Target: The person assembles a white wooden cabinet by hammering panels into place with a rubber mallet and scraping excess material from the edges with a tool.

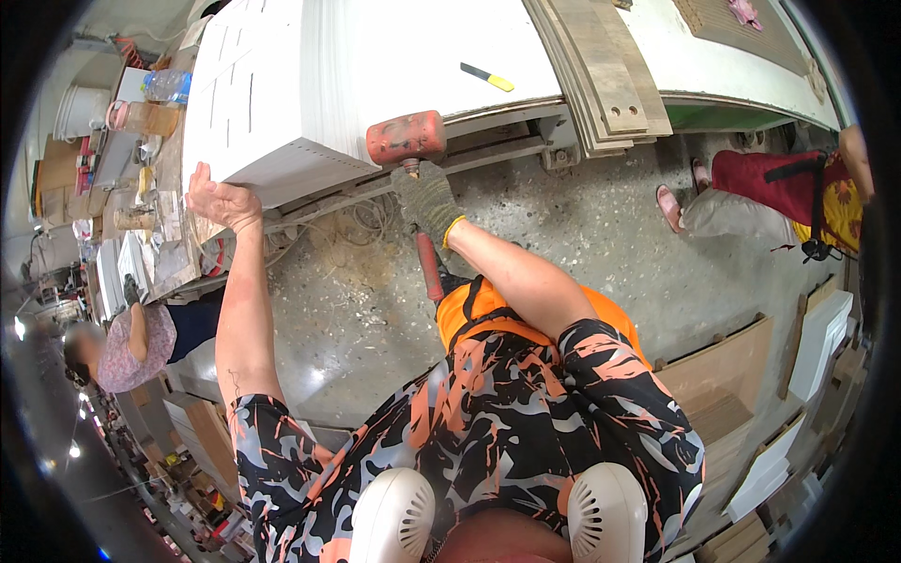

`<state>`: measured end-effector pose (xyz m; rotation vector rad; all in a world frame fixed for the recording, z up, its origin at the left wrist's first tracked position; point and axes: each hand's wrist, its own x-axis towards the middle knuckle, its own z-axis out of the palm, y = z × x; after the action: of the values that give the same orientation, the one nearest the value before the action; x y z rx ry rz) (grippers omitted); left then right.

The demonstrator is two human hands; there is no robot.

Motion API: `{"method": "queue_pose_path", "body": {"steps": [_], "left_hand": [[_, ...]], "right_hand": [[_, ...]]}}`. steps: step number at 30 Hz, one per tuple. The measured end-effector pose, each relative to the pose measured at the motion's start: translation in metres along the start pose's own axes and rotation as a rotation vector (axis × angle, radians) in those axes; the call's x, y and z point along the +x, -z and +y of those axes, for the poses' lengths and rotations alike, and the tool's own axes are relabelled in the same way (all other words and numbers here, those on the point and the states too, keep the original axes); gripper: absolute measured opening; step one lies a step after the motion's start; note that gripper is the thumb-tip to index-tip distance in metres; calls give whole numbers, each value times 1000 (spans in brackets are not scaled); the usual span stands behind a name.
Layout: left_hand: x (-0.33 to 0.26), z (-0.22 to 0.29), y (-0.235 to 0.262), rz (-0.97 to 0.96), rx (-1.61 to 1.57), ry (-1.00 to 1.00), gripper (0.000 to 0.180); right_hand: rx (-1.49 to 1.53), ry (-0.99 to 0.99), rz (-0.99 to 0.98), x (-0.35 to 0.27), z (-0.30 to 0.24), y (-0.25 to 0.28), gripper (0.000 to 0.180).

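One mallet is closed firmly in your gloved right grip, its red head just beside the near edge of the white stack; whether the two touch, the view cannot tell. Your bare left grip is open, fingers spread against the stack's near left corner. This looks like tapping sheet edges flush, so your best course is short, light blows, the mallet's face square to the edges, worked along bit by bit, with the left palm bracing and its fingers well out of the swing. On the bench, right of the stack, a knife lies loose; mind it when you reach across. Planks lie beyond, and a person stands farther right.
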<state>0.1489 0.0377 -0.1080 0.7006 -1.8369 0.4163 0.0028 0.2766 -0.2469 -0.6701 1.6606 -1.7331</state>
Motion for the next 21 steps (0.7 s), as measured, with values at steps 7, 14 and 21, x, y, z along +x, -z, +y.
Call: {"method": "queue_pose_path", "body": {"steps": [7,14,21], "left_hand": [[-4,-4,-2,8,19,-8,50],[-6,-6,-3,5,12,-13,51],[-5,-6,-4,15,0,-5,51]], "right_hand": [[-175,75,45,2,22,2,27],[-437,333,112,-1,6,-5,29],[-193,148,47,0,12,-9,26]]}}
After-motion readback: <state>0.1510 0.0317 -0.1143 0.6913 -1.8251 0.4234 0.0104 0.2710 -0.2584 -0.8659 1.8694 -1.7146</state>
